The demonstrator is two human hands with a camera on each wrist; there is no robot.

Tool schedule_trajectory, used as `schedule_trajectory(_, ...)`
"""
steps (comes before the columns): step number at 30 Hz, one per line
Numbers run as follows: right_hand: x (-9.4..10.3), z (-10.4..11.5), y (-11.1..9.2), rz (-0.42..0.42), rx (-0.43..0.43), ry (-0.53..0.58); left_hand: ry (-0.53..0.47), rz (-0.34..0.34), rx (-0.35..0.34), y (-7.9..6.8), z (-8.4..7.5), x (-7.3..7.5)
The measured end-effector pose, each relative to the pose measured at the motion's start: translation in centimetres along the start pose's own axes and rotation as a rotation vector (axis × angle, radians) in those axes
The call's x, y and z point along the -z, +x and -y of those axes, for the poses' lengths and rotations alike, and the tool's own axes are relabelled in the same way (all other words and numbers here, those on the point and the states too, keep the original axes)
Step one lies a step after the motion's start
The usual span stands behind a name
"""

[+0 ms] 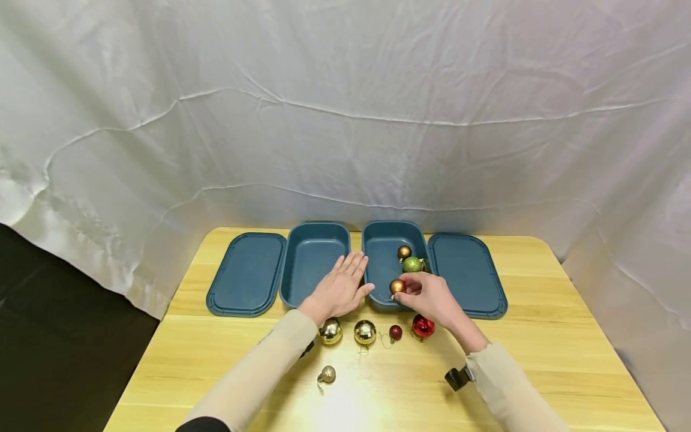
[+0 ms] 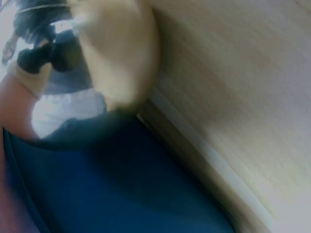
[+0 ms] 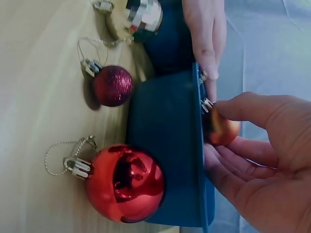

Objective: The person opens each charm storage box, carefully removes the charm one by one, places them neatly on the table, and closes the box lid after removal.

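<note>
Between thumb and fingers my right hand [image 1: 432,295] pinches a small copper-brown bauble [image 1: 397,287] over the near end of the right blue box [image 1: 380,258]. In the right wrist view the same bauble [image 3: 224,128] sits at the box rim, its metal cap showing. Inside that box lie another copper bauble [image 1: 404,252] and a green glittery bauble [image 1: 412,265]. My left hand [image 1: 340,286], fingers straight and holding nothing, hovers over the near right side of the left blue box [image 1: 308,264]. A shiny gold bauble [image 1: 331,331] stands just under the left wrist, large in the left wrist view.
Before the boxes lie a mirrored gold bauble [image 1: 364,332], a dark red bauble [image 1: 396,333] and a shiny red bauble [image 1: 423,327]. A small champagne bauble [image 1: 328,374] lies nearer. Flat blue lids [image 1: 246,274] flank the boxes on the wooden table [image 1: 550,336].
</note>
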State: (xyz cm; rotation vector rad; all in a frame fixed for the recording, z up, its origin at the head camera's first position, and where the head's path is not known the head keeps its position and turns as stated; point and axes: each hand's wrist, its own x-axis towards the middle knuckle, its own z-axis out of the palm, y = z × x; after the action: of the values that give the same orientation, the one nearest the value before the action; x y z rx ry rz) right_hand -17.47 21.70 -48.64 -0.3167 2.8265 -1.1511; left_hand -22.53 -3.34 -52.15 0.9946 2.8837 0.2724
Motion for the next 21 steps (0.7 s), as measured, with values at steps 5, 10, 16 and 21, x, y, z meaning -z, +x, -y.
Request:
schedule_trajectory(5, -0.1, 0.6, -1.1, -0.022, 0.036, 0.009, 0.003, 0.000, -0.006, 0.0, 0.0, 0.1)
schedule_trajectory(10, -0.2, 1.5, -2.0, -0.038, 0.073, 0.022, 0.009, 0.004, 0.005, -0.1, 0.1, 0.0)
schedule_trajectory(16, -0.7, 2.2, -3.2, -0.034, 0.116, 0.026, 0.010, -0.018, -0.001, 0.0, 0.2, -0.2)
schedule_trajectory(21, -1.4, 2.5, -4.1, -0.021, 0.140, 0.041, 0.020, -0.015, 0.003, 0.1, 0.1, -0.2)
